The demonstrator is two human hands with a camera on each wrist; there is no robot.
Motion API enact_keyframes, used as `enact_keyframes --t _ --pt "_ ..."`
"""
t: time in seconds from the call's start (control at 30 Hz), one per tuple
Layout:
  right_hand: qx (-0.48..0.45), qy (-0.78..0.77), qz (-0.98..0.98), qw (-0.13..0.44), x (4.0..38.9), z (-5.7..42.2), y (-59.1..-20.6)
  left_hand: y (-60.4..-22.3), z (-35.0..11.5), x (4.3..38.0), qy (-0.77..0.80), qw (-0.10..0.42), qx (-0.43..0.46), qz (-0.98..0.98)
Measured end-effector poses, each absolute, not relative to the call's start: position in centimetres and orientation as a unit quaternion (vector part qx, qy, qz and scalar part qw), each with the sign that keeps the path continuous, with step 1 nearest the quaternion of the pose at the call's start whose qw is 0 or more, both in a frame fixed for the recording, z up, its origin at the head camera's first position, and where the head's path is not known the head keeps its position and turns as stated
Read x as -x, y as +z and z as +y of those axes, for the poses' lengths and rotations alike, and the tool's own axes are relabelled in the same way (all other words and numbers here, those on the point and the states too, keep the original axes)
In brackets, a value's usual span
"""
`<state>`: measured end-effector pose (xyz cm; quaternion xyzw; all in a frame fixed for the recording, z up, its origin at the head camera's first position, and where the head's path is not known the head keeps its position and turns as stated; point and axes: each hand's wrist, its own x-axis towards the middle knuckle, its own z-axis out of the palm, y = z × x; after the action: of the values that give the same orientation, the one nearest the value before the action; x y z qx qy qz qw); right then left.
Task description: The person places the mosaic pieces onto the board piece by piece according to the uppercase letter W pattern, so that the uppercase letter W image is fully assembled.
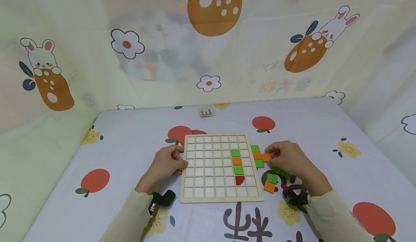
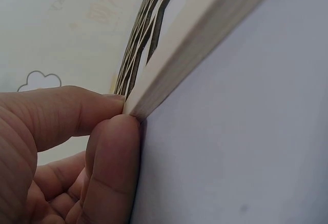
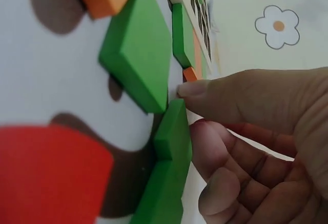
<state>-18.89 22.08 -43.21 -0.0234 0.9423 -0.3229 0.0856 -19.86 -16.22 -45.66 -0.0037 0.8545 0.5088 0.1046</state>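
Head view: see a pale grid board (image 1: 221,200) lying flat on the cloth (image 1: 130,144), and just off its right side an orange tile (image 1: 266,157) beside a short column of green and orange tiles (image 1: 259,163). Judging by the thin, wood-like frame, expect a stiff, fairly light board, likely to skid on fabric; best held by the outer rim, not by the slender bars between cells. For the orange tile, expect something small, hard and light, hardly fragile but perhaps slippery on the flat faces; best taken by opposite edges. Note a red quarter-round piece (image 1: 239,180) seated in one cell.

At the board's left rim, find the left hand (image 1: 167,160) pinching the edge between thumb and finger, low to the cloth. On the opposite side, find the right hand (image 1: 290,159) with bent fingers, apparently pinching the orange tile between thumb and finger; mostly hidden behind a digit in the right wrist view, so impossible to judge how firmly. Note both sleeved forearms (image 1: 130,213) slanting inward from the near side.
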Motion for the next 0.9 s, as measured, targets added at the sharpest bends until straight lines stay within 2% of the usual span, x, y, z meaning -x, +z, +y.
enact_keyframes --t 0.23,0.4,0.9 --pt "0.015 -0.305 0.948 0.092 18.8 22.1 -42.8 -45.7 -16.2 20.0 0.506 0.105 0.002 0.856" --pt "0.025 -0.329 0.941 0.074 18.6 21.7 -42.8 -45.7 -16.3 19.9 0.509 0.103 -0.001 0.855" --pt "0.069 -0.373 0.922 0.078 19.1 17.8 -42.8 -46.0 -16.4 20.1 0.514 0.106 -0.001 0.851"
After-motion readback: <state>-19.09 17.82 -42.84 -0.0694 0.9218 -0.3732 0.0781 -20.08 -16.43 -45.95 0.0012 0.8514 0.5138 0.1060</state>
